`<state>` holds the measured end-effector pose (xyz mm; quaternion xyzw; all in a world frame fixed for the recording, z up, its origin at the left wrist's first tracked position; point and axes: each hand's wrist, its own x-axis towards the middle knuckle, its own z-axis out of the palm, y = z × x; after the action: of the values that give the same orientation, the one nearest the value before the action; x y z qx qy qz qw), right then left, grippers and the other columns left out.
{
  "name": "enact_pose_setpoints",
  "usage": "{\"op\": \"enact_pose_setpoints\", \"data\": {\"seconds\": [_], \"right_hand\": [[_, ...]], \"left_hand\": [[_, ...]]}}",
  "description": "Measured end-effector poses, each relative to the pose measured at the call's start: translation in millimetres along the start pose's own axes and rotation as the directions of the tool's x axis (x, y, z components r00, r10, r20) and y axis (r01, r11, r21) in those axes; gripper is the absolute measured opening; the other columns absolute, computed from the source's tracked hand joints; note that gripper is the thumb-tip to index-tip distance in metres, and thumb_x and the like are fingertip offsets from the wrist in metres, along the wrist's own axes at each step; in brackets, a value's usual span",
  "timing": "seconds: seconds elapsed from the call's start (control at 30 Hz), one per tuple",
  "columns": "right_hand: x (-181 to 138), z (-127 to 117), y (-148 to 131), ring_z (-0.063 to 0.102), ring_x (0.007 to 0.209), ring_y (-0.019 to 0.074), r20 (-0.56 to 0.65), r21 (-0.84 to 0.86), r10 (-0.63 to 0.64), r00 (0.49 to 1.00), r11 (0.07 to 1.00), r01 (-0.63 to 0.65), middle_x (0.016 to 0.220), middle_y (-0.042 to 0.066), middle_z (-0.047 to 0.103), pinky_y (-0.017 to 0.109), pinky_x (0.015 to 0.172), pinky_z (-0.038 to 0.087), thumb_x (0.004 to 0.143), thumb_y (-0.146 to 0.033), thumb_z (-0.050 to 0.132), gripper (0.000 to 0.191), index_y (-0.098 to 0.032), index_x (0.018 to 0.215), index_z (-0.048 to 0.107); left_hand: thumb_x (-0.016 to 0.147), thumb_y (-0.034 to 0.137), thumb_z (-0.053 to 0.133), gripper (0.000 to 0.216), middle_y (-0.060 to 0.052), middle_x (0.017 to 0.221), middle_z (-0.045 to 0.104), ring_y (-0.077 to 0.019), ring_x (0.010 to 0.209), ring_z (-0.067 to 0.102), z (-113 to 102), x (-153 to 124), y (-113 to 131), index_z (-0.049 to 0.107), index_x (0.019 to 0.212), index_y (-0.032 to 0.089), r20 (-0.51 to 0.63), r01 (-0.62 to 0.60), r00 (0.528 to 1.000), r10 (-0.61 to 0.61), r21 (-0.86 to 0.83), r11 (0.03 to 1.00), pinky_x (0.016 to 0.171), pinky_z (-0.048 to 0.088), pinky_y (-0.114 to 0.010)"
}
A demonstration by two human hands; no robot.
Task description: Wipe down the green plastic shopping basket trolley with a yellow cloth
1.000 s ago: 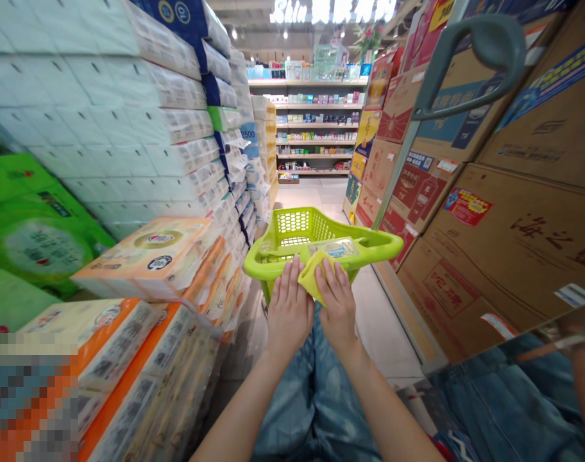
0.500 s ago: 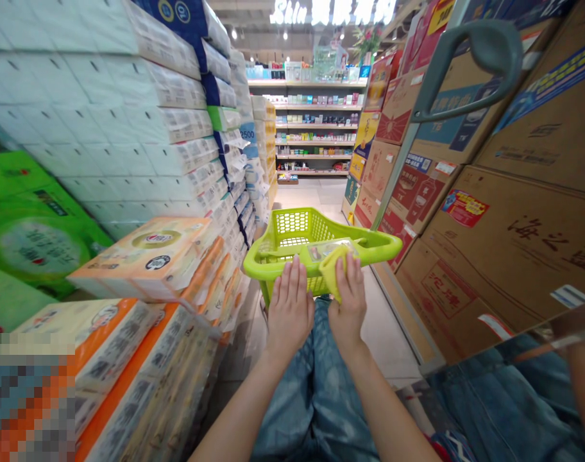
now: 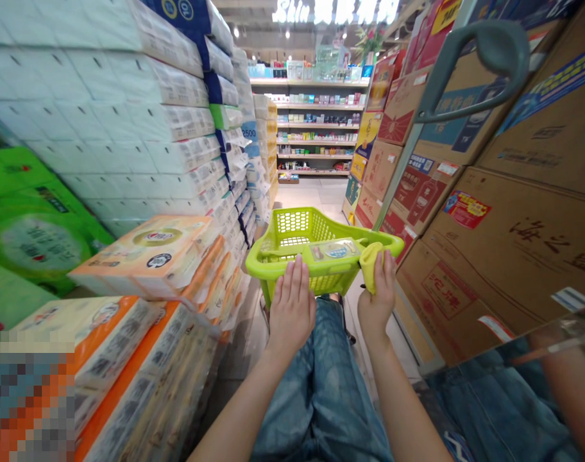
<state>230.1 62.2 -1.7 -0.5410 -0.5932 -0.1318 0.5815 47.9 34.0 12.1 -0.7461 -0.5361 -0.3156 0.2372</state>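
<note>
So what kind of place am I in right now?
Most likely a supermarket or similar shop: stacked packs of what look like tissues, cartons with price tags, and shelves lined with small products at the aisle's end.

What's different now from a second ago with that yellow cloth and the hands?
The right hand slid the cloth to the right along the near edge of the basket, away from the middle, and the label is now uncovered. Nothing was let go. The left hand and the basket stayed about where they were.
</note>
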Motion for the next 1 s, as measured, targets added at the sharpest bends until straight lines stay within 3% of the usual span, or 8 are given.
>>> {"op": "enact_pose_setpoints", "data": {"seconds": [0.1, 0.27, 0.47, 0.63, 0.73, 0.8, 0.9, 1.0], "right_hand": [[-8.0, 10.9, -26.1, 0.021, 0.153, 0.024, 0.003, 0.049, 0.046, 0.999, 0.998, -0.046, 0.166, 0.001, 0.022, 0.056, 0.121, 0.027, 0.074, 0.002, 0.033, 0.089, -0.029, 0.158, 0.024], [-23.8, 27.2, -61.0, 0.022, 0.152, 0.0255, 0.097, 0.012, -0.203, 0.974, 0.979, 0.203, 0.163, 0.005, 0.03, 0.055, 0.119, 0.034, 0.089, -0.004, 0.036, 0.072, -0.029, 0.156, 0.03], [-13.3, 15.3, -27.7, 0.028, 0.151, 0.0239, 0.148, -0.084, -0.353, 0.924, 0.926, 0.367, 0.157, 0.008, 0.042, 0.053, 0.118, 0.035, 0.089, 0.0, 0.035, 0.072, -0.029, 0.155, 0.032], [1.3, 4.0, 2.5, 0.027, 0.151, 0.025, 0.017, -0.067, -0.193, 0.981, 0.979, 0.194, 0.162, 0.006, 0.034, 0.057, 0.12, 0.03, 0.08, 0.002, 0.034, 0.083, -0.029, 0.157, 0.028], [0.1, 7.2, -7.2, 0.026, 0.151, 0.0255, -0.035, 0.01, -0.015, 0.999, 1.0, 0.016, 0.163, 0.005, 0.029, 0.057, 0.121, 0.028, 0.077, 0.001, 0.034, 0.085, -0.027, 0.157, 0.027], [-6.8, 13.5, -24.3, 0.023, 0.152, 0.0259, -0.021, 0.045, 0.023, 1.0, 0.999, -0.022, 0.165, 0.004, 0.026, 0.058, 0.121, 0.029, 0.078, 0.001, 0.034, 0.085, -0.027, 0.157, 0.026], [-19.7, 24.1, -49.3, 0.021, 0.153, 0.0262, 0.051, 0.041, -0.133, 0.99, 0.99, 0.131, 0.165, 0.004, 0.026, 0.056, 0.12, 0.032, 0.084, 0.0, 0.036, 0.08, -0.029, 0.157, 0.027], [-24.4, 27.2, -53.5, 0.025, 0.152, 0.0245, 0.118, 0.015, -0.302, 0.946, 0.953, 0.302, 0.161, 0.006, 0.035, 0.052, 0.119, 0.035, 0.088, -0.001, 0.037, 0.073, -0.03, 0.155, 0.031]], "left_hand": [[0.097, 0.022, 0.042, 0.072, -0.017, 0.162, 0.026, -0.0272, 0.152, 0.02, 0.8, -0.4, 0.0, 0.007, 0.158, 0.006, -0.006, 0.006, 1.0, -0.006, -0.002, 1.0, 0.121, 0.027, -0.045], [0.097, 0.021, 0.042, 0.067, -0.017, 0.161, 0.028, -0.0274, 0.153, 0.019, 0.9, -1.1, -2.3, 0.017, 0.157, 0.005, 0.01, 0.003, 1.0, -0.003, -0.011, 1.0, 0.121, 0.027, -0.045], [0.097, 0.021, 0.042, 0.067, -0.017, 0.162, 0.027, -0.0266, 0.153, 0.017, 0.0, -0.9, -3.2, 0.017, 0.157, 0.005, 0.01, -0.009, 1.0, 0.009, -0.011, 1.0, 0.121, 0.026, -0.044], [0.097, 0.021, 0.041, 0.068, -0.015, 0.162, 0.027, -0.0262, 0.153, 0.018, -1.1, -1.3, -1.2, 0.014, 0.157, 0.006, 0.01, -0.003, 1.0, 0.004, -0.017, 1.0, 0.122, 0.025, -0.044], [0.097, 0.021, 0.041, 0.067, -0.015, 0.162, 0.027, -0.026, 0.153, 0.018, -0.7, -1.3, -0.6, 0.015, 0.157, 0.006, 0.004, 0.002, 1.0, -0.002, -0.01, 1.0, 0.122, 0.025, -0.044], [0.097, 0.021, 0.042, 0.066, -0.015, 0.162, 0.027, -0.026, 0.153, 0.018, -0.2, -1.3, -0.9, 0.017, 0.157, 0.005, 0.003, 0.001, 1.0, -0.001, -0.001, 1.0, 0.122, 0.024, -0.043], [0.097, 0.021, 0.042, 0.064, -0.016, 0.162, 0.027, -0.0262, 0.153, 0.016, 0.1, -1.4, -1.9, 0.023, 0.155, 0.004, 0.007, -0.002, 1.0, 0.002, 0.008, 1.0, 0.122, 0.024, -0.044], [0.096, 0.02, 0.041, 0.061, -0.016, 0.162, 0.029, -0.0262, 0.154, 0.016, 0.3, -1.7, -2.7, 0.027, 0.154, 0.004, 0.013, -0.004, 1.0, 0.004, 0.005, 1.0, 0.121, 0.025, -0.044]]}}
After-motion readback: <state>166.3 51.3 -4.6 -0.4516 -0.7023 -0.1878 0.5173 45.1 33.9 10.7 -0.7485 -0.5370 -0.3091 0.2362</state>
